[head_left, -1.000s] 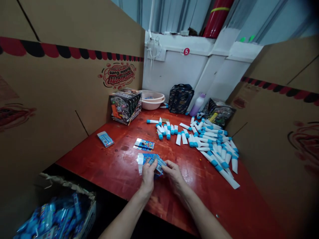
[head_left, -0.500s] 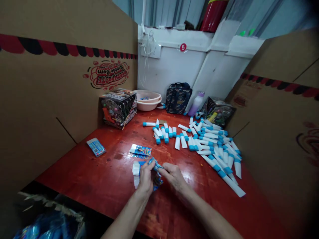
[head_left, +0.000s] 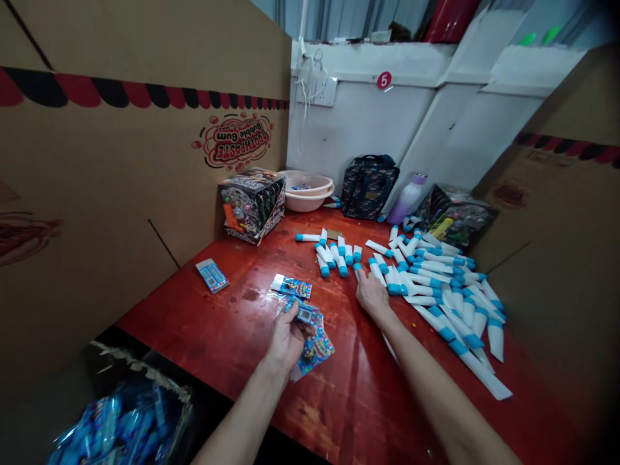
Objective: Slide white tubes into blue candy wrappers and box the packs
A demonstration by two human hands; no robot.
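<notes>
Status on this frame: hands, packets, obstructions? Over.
Left hand holding blue packet. Right hand at blue-capped tube, grip unclear. Other tubes close on its right; no visible obstruction.

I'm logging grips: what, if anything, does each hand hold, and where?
Left hand: blue packet, by one end. Right hand: at a blue tube cap; hold unclear.

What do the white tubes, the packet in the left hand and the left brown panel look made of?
White tubes: probably soft plastic with a satin finish; their ends are flattened and the blue caps look moulded.
Packet in the left hand: likely thin film, slightly glossy; plastic or foil, I cannot tell.
Brown panel: apparently cardboard, matte, printed directly.
</notes>
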